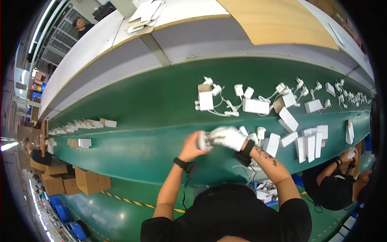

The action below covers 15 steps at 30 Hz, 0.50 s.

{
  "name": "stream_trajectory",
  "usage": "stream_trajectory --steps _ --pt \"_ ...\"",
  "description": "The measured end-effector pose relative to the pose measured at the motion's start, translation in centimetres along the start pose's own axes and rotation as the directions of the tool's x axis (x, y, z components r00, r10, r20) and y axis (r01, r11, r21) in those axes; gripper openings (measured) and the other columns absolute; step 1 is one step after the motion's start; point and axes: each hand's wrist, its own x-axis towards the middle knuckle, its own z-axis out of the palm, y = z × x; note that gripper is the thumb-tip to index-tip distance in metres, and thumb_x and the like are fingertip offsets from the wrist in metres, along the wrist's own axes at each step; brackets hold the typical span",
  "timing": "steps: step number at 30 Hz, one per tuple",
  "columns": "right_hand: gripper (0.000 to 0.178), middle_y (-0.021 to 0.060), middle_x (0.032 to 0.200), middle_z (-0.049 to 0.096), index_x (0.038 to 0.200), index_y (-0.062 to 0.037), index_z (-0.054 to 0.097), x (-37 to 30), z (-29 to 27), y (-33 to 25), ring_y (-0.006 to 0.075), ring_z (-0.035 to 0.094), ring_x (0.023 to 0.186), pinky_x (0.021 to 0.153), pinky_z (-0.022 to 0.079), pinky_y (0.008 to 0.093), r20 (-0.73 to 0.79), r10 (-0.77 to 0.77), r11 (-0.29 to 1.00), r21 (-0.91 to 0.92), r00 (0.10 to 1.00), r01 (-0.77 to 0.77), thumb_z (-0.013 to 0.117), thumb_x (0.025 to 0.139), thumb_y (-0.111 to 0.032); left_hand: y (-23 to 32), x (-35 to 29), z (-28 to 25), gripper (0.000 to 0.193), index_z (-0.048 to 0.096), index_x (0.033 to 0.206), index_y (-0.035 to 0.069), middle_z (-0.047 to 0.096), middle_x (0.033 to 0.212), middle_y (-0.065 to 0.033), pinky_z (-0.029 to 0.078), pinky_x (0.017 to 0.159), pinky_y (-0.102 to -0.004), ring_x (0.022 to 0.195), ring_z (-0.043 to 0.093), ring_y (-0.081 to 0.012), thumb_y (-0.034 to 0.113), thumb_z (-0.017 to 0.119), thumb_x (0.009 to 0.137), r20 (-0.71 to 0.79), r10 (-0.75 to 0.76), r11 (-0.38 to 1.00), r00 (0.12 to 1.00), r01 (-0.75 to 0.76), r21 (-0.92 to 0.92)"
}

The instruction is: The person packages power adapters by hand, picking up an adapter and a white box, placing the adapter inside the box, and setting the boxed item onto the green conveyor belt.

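My bare left hand (190,147) is closed round a small white box (202,141) above the green conveyor belt (149,147). My right hand (229,137), in a white glove, has its fingers drawn together at the box's right end. Motion blur there hides what those fingers grip. Just right of the glove, white plug adapters (261,132) with cables lie among several white cartons (272,145). Beyond my hands, more adapters and an upright white box (206,101) with a brown flap stand on the belt's far side.
A row of white boxes (108,123) runs along the belt at left. Brown cartons (92,180) stand on the floor there. At right a co-worker (336,181) handles a white item; another person (40,155) is at the far left end. A shelf (189,38) borders the far side.
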Motion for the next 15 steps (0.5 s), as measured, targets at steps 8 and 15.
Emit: stream_trajectory --steps 8,15 --pt "0.034 0.0139 0.091 0.067 0.089 -0.0098 0.071 17.5 -3.8 15.2 0.0327 0.064 0.088 0.072 0.052 0.0432 -0.428 0.727 0.479 -0.242 0.536 -0.844 0.063 0.079 -0.041 -14.0 6.5 -13.2 0.089 0.031 0.133 0.006 0.048 0.120 -0.0106 0.042 0.094 -0.0375 0.109 0.051 -0.0244 0.016 0.083 0.061 -0.518 -0.197 0.935 0.832 0.001 -0.354" --pt "0.035 0.0075 0.098 0.069 0.095 -0.0130 0.071 26.0 0.5 21.5 0.0292 0.065 0.093 0.076 0.051 0.0397 -0.358 0.862 0.120 -0.542 0.358 -0.832 0.063 0.077 -0.042 -13.1 5.2 -13.5 0.111 0.009 0.144 0.010 0.032 0.139 -0.0148 0.029 0.105 -0.0423 0.129 0.032 -0.0284 0.010 0.083 0.061 -0.676 -0.036 0.995 0.736 0.089 0.044"
